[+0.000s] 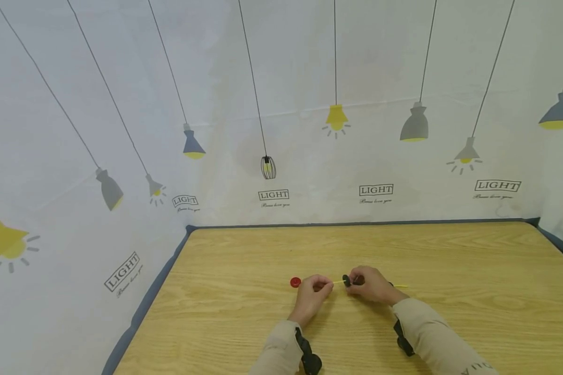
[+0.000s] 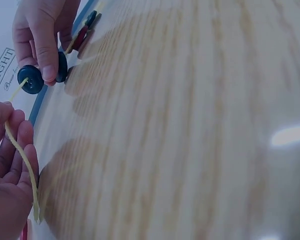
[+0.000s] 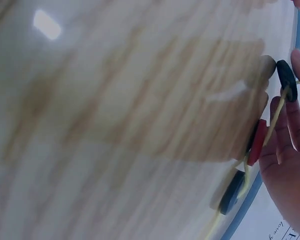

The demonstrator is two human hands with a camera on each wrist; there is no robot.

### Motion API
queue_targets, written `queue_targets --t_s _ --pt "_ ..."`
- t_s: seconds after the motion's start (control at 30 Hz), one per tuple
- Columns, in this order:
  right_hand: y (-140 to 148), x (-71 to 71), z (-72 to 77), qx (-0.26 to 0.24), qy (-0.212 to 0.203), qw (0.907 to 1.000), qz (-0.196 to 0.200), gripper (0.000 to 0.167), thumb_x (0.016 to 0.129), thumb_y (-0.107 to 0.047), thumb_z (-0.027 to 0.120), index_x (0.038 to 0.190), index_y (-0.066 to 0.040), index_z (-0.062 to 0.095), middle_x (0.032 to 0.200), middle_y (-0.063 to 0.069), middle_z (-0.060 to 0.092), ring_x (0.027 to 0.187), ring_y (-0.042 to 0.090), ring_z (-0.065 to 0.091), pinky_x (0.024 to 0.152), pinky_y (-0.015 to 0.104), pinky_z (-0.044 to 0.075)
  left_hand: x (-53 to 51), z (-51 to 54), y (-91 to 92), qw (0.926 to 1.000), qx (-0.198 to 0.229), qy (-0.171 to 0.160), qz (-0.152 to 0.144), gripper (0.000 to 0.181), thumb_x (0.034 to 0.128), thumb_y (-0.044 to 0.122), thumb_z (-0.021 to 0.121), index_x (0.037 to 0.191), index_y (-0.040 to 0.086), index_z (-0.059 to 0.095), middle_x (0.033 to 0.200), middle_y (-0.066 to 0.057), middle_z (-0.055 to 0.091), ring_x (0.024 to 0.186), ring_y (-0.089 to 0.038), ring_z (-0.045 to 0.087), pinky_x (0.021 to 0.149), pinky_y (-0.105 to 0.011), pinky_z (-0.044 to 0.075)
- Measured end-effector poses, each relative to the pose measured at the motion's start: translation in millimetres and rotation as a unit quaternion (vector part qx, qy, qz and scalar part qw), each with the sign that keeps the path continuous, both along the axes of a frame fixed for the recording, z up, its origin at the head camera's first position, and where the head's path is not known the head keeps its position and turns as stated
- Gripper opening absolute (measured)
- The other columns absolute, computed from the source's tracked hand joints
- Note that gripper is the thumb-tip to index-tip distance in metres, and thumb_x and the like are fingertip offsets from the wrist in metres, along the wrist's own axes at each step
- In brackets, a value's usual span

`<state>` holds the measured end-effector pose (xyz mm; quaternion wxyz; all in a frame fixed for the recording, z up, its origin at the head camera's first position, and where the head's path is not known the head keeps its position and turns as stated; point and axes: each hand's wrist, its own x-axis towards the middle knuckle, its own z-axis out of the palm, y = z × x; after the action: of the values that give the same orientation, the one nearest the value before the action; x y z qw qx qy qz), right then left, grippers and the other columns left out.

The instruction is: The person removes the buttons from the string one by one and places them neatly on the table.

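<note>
My left hand (image 1: 313, 294) pinches a yellow string (image 2: 25, 155) between thumb and fingertips, and its loose end hangs down past the palm. The string runs through a dark round button (image 2: 31, 79) at the fingertips of my right hand (image 1: 371, 284), which holds that button by its edge. A second dark button (image 2: 62, 67) is threaded close behind, partly hidden by a finger. Farther along the string, in the right wrist view, come a red button (image 3: 257, 142) and another dark button (image 3: 232, 193). Left of my left hand, a loose red button (image 1: 295, 282) lies on the table.
The wooden table (image 1: 244, 333) has a blue-edged border (image 1: 159, 281) along its back and left. A white wall covering (image 1: 305, 146) printed with lamps rises behind it. The string's far tail (image 1: 402, 286) sticks out beyond my right wrist.
</note>
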<state>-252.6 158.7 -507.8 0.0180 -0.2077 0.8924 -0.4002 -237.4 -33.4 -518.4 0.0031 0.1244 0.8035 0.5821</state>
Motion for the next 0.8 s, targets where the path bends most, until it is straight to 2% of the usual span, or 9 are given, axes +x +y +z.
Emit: queue_targets --t_s 0.47,0.8 --pt "0.7 0.6 1.0 0.009 0.040 0.9992 -0.004 0.003 0.079 -0.008 0.065 0.080 -0.008 0.062 0.082 0.000 0.058 0.071 0.013 0.054 0.062 0.026 0.045 -2.2 -3.6 -0.6 1.0000 0.005 0.005 -0.004 0.011 0.0842 0.014 0.060 0.083 0.004 0.064 0.073 0.002 0.058 0.064 -0.005 0.051 0.058 -0.020 0.044" --pt "1.8 1.3 2.2 0.007 0.046 0.9989 0.005 0.007 0.083 -0.011 0.061 0.080 -0.004 0.062 0.078 -0.001 0.059 0.070 0.011 0.054 0.061 0.026 0.044 -0.9 -4.3 -1.7 1.0000 0.005 0.002 -0.005 0.012 0.0845 0.015 0.060 0.085 0.003 0.064 0.076 0.000 0.059 0.067 -0.007 0.053 0.060 -0.020 0.044"
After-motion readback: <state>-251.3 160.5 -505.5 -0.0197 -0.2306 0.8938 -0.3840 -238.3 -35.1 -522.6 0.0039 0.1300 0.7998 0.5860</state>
